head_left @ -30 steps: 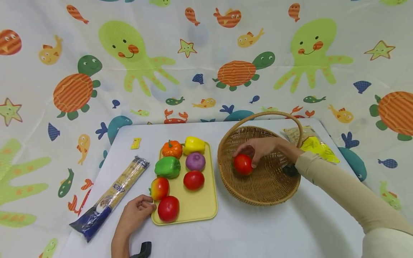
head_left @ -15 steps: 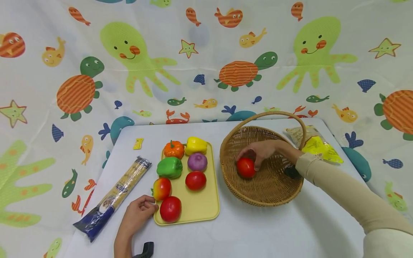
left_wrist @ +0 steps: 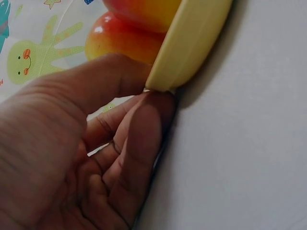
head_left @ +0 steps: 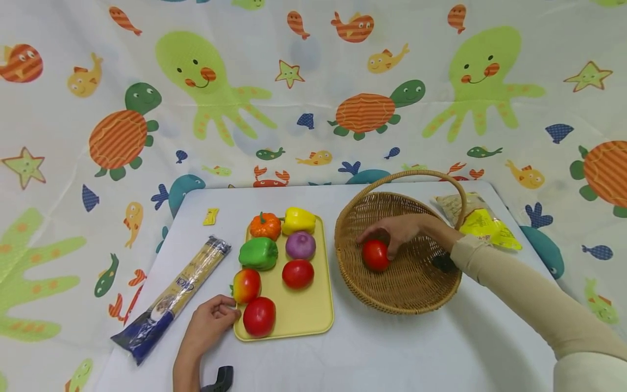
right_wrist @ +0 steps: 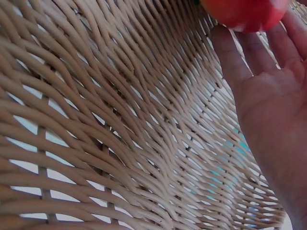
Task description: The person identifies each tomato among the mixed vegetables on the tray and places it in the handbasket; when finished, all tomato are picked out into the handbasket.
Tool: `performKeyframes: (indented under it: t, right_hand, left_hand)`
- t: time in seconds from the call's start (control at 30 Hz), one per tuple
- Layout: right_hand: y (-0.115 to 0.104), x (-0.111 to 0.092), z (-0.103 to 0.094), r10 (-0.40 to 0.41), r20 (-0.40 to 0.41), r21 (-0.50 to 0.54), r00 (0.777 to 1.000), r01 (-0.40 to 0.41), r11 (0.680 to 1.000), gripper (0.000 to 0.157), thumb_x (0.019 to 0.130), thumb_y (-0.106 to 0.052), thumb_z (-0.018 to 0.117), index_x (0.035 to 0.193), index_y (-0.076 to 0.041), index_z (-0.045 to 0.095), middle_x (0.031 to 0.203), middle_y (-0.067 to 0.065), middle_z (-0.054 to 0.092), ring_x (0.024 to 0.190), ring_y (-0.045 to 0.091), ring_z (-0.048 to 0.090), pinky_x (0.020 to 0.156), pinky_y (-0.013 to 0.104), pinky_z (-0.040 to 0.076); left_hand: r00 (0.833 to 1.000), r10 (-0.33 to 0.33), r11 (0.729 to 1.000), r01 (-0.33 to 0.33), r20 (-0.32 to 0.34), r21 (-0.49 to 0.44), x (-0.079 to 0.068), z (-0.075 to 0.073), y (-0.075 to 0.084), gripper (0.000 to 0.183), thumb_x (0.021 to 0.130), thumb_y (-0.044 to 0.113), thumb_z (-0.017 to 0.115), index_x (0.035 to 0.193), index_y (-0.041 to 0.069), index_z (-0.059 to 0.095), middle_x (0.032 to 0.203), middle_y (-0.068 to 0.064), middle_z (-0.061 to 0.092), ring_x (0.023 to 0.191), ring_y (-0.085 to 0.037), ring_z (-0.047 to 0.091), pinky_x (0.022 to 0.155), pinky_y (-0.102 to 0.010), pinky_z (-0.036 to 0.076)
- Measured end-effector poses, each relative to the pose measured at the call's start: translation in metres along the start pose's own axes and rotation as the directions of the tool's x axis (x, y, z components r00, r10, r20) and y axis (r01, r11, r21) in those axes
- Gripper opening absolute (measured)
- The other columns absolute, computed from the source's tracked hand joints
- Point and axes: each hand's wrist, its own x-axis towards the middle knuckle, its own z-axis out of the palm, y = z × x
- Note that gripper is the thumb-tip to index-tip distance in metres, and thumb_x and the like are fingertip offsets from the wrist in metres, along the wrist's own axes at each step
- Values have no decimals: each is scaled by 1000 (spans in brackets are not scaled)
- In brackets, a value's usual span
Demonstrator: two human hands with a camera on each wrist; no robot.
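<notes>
Inside the wicker basket (head_left: pixel 416 296), my right hand (head_left: pixel 404 228) arches over a red tomato (head_left: pixel 376 256), fingers on its left and thumb on its right. The right wrist view shows the same tomato (right_wrist: pixel 247 12) at the top edge, against my fingers (right_wrist: pixel 259 55). My left hand (head_left: pixel 208 324) pinches the left rim of the yellow tray (head_left: pixel 303 321) near its front corner. That tray rim (left_wrist: pixel 189 43) lies between thumb and forefinger in the left wrist view. On the tray are a red-yellow mango (head_left: pixel 246 285), two red round fruits (head_left: pixel 259 317), a purple onion (head_left: pixel 300 245) and peppers (head_left: pixel 258 253).
A small orange pumpkin (head_left: pixel 265 225) sits at the tray's back. Left of the tray lies a long noodle packet (head_left: pixel 176 296), with a small yellow sachet (head_left: pixel 210 216) behind it. A yellow-and-clear bag (head_left: pixel 482 220) lies behind the basket, whose handle (head_left: pixel 416 173) arches over it.
The tomato and my right hand have sunk slightly lower in the basket. My left hand stays at the tray rim. The whole view has shifted a little.
</notes>
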Motion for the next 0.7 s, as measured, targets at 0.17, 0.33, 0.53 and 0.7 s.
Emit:
performKeyframes:
  t: [0.17,0.33,0.53,0.7]
  right_hand:
    - [-6,-2,-2,6,4,-1,1000,-6,1000,81,73,2,80,146,-16,49,143,-1,49,128,23,44,101,40,41]
    - [-14,-7,-5,-8,-32,-40,999,7,999,74,79,-5,78,146,-10,47,143,5,50,130,26,45,103,45,39]
    - [-44,-25,-3,-26,-312,-246,950,-54,968,63,86,-31,75,141,-11,53,139,5,55,130,27,48,104,48,39]
    - [-95,-53,22,-86,-580,-370,810,-168,914,51,89,-30,73,136,-14,59,133,3,59,123,23,52,99,48,43]
  left_hand:
    - [1000,19,1000,-19,0,-4,4,-1,3,25,85,13,73,107,2,66,78,-6,63,66,-21,56,63,-25,48]
    - [1000,25,999,-25,0,25,6,-4,2,25,85,15,74,106,3,67,78,-5,62,67,-20,55,64,-25,47]
    - [1000,0,1000,0,-5,18,3,-6,-2,26,84,16,75,106,3,67,78,-5,63,67,-20,56,64,-25,46]
    - [1000,2,1000,-2,-2,7,3,-4,-3,27,83,16,76,106,4,67,78,-5,63,66,-19,56,63,-26,46]
